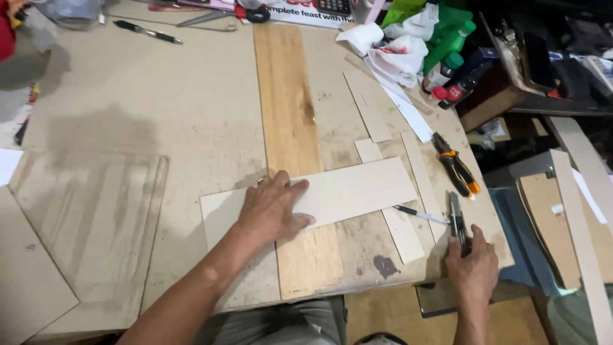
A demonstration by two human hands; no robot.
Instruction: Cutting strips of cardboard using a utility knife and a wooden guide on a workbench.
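A pale rectangular board lies flat across the middle of the surface, its long side running left to right and rising slightly toward the right. It crosses over a long strip of light wood that runs from the far edge toward the person. The left hand presses down on the left half of the board, palm flat, fingers spread and holding nothing. The right hand rests at the near right corner of the surface, its fingers closed around the handle of a dark utility knife that points away from the person. Just left of the knife lies a pen, its tip near the board's right end. Narrow offcut strips of the same pale material lie under and beyond the board. Orange-handled pliers sit farther along the right edge. Beyond them stand green bottles and crumpled white plastic bags. At the far left lies a black pen, and a large clear sheet covers the near left part.
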